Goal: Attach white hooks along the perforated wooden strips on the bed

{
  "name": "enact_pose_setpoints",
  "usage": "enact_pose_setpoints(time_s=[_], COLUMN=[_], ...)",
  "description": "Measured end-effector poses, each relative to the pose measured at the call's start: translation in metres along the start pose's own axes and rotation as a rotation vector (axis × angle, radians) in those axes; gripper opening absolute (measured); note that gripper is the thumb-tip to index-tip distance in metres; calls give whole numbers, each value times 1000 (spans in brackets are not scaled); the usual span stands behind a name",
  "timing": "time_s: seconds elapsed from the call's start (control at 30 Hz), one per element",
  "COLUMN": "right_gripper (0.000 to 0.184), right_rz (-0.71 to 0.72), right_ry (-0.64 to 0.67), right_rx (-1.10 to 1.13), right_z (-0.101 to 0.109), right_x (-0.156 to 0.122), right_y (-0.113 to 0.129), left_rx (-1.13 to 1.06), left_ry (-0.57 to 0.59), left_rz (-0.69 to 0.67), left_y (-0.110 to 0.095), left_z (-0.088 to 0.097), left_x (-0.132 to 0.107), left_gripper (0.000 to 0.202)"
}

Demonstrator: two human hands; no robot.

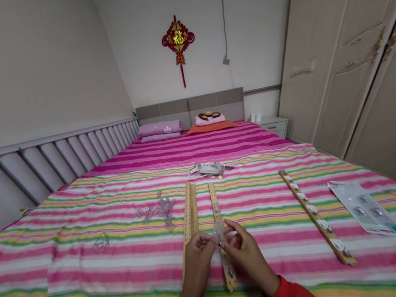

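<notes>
- Loose, translucent grey plastic pieces (166, 206) lie scattered on the striped bed cover (126, 265), seemingly unused.
- Two pale-yellow, perforated long strips (190, 208) lie side by side, showing no fittings.
- The narrow, pale-yellow middle strip (212, 195) carries a few shiny fittings, so seems partly done.
- The brown strip with white-backed metal hooks (315, 219) looks filled along its length.
- Left hand (205, 241): fingertips pinched narrowly on a small translucent piece (217, 238) over the middle strip.
- Right hand (234, 242): thumb and forefinger close at that piece, other fingers loosely curled.
</notes>
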State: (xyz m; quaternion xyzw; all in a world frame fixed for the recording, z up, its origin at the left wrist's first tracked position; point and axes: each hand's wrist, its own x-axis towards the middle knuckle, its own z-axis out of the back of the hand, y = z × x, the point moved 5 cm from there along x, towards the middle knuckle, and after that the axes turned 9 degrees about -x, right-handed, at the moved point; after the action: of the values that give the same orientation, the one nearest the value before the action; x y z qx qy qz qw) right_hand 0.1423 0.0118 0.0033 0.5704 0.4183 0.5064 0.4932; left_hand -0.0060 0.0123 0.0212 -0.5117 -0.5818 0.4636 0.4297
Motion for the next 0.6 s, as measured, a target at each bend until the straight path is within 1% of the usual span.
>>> enact_pose_setpoints(time_s=[0.07, 0.13, 0.3, 0.37, 0.43, 0.5, 0.53, 0.6], right_gripper=[61, 60, 48, 43, 38, 28, 22, 13], right_rz=[88, 87, -148, -171, -94, 65, 160, 332], right_ry=[-33, -23, -27, -34, -52, -58, -35, 63], right_rx=[-86, -68, 140, 153, 80, -70, -152, -298], right_z=[2, 3, 9, 14, 20, 24, 24, 18], right_x=[-1, 0, 10, 13, 13, 11, 9, 4], right_y=[6, 6, -12, -14, -7, 10, 20, 39], left_rx=[50, 93, 159, 204, 264, 338, 381, 479], left_ry=[14, 30, 89, 108, 143, 195, 226, 289], left_rz=[14, 20, 39, 42, 30, 12, 3, -14], left_y=[-3, -7, -16, -18, -18, -19, -20, -24], left_z=[1, 1, -3, -3, -1, -1, -2, -5], left_x=[1, 0, -2, 0, 3, 6, 8, 9], left_gripper=[15, 16, 16, 14, 11, 9, 8, 6])
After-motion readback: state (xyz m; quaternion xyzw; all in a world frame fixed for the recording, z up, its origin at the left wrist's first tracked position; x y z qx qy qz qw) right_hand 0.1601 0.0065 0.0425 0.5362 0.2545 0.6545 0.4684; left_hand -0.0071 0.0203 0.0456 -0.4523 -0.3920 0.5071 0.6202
